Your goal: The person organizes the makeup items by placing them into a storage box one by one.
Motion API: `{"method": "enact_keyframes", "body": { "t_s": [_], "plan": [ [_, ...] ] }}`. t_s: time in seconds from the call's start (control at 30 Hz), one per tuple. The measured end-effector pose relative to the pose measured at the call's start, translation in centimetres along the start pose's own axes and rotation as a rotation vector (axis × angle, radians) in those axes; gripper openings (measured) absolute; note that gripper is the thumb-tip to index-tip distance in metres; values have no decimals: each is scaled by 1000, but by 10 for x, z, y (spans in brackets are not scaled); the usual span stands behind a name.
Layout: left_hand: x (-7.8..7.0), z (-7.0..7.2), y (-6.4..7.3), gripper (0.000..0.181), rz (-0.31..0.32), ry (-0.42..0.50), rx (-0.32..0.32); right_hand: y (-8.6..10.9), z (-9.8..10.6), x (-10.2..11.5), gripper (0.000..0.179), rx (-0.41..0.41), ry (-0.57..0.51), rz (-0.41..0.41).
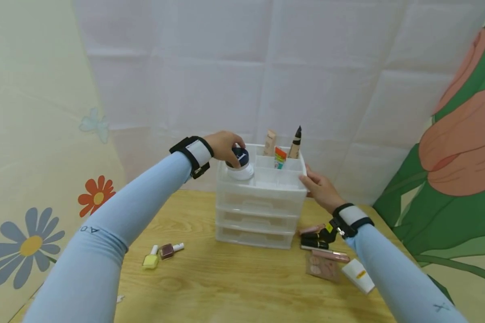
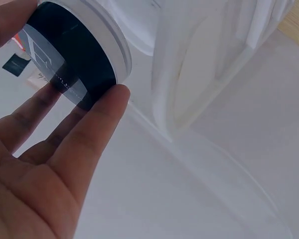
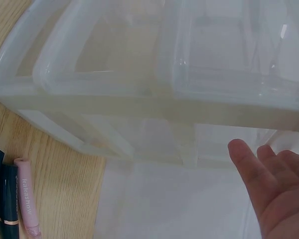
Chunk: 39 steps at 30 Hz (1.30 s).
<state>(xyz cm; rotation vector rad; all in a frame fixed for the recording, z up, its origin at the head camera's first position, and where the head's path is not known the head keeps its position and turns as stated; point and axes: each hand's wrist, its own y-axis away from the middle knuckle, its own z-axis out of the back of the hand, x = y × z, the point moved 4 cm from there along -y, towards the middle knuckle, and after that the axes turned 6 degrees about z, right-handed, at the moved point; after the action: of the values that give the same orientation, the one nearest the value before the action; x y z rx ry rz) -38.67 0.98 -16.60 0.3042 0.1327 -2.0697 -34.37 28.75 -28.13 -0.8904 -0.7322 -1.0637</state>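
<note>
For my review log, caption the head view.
Left hand holds jar at top of organizer, right hand at its right side.

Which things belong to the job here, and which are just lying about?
In the job:
jar, in the left hand
drawer box, right hand at its side

Lying about, it seems:
yellow nail polish
brown nail polish
makeup palette
white box
dark tubes

Surface finishes as observed

Drawer unit (image 1: 258,206), just below centre of head view: translucent plastic is seen, smooth, glossy-edged. Jar (image 1: 241,173), at centre: smooth white plastic is noted below a glossy dark lid (image 2: 72,47). Tabletop (image 1: 210,278), lower centre: wood-like grain is shown, softly sheened. Backdrop (image 1: 210,80), upper centre: matt, creased cloth is recorded. Sleeves (image 1: 89,264), lower left and right: smooth matt cloth is observed.
</note>
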Motion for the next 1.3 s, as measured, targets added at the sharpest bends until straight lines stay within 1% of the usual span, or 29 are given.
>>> {"method": "enact_keyframes", "body": {
  "t_s": [0.1, 0.27, 0.37, 0.5, 0.73, 1.03, 1.3],
  "plan": [
    [0, -4, -8, 64, 13, -8, -6, 0, 0, 1, 66, -1, -4, 0],
    [0, -10, -17, 65, 46, -51, -13, 1, 1, 0, 67, 2, -9, 15],
    [-2, -14, -21, 65, 61, -72, -10, 2, 1, -1, 67, 0, -17, 21],
    [-3, -19, -25, 65, 66, -88, 4, 2, 0, -2, 66, -4, -22, 23],
    [-4, -22, -27, 63, 83, -79, 23, 2, 0, -1, 66, 2, -32, 44],
    [-2, -22, -29, 61, 97, -80, 48, 1, -1, 0, 65, -8, -27, 41],
    [-6, -24, -29, 61, 88, -108, 57, 1, -1, 1, 64, -7, -42, 40]
  ]
}}
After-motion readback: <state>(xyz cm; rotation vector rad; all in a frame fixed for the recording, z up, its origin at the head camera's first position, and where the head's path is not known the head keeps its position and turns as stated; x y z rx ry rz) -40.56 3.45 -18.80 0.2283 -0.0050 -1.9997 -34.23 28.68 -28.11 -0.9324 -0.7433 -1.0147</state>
